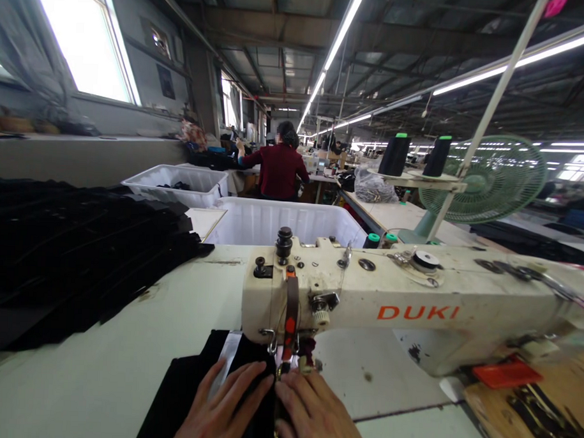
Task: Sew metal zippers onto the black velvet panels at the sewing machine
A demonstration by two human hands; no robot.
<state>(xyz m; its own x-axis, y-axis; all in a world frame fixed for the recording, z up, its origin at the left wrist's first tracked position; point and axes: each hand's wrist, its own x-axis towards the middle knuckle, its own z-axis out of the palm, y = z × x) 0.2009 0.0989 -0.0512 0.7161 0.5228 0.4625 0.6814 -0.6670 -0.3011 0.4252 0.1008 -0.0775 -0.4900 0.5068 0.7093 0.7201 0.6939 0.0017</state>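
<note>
My left hand (228, 402) lies with its fingers stretched over a black fabric piece (171, 384), which has a pale shiny strip (228, 354) along its upper part. Just right of the needle area, my right hand (312, 405) rests with its fingers extended, the tips close to the presser foot. Both hands are pressed down under the head of a cream sewing machine (347, 291) marked DUKI. Between them the fabric edge runs toward the needle, where fingertips and machine parts partly hide it. A narrow gold-coloured edge shows beside the right fingers.
A large stack of black fabric pieces (80, 250) covers the left of the table. White plastic bins (292, 216) stand behind the machine. At right are thread cones (394, 155), a green fan (489, 178) and a red tray (507, 373). A person in dark red (280, 171) sits ahead.
</note>
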